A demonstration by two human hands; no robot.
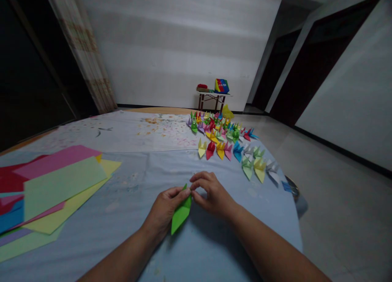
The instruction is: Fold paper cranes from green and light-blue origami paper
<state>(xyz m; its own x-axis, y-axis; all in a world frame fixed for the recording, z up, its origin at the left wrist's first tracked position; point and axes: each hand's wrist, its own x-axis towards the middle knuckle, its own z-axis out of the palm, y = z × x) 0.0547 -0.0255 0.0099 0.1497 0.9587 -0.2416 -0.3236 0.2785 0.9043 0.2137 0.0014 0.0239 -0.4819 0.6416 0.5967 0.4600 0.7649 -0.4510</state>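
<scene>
A bright green piece of folded paper [181, 216], narrow and pointed at its lower end, is held over the table in front of me. My left hand [168, 206] grips it, thumb on top and fingers behind. At its upper right edge, my right hand [211, 192] pinches with thumb and forefinger, its other fingers curled above. The spot under those right fingertips is partly hidden. Beyond my hands stand many folded paper cranes, among them a red crane [210, 150], a blue crane [238, 151] and a pale yellow crane [259, 169].
Coloured paper sheets [65, 182] lie overlapping on the left of the round table, which a pale blue tablecloth [122, 216] covers. Cranes crowd its far right side. Behind it, a small table [213, 95] carries a colourful box [221, 86] by the wall. Floor shows at right.
</scene>
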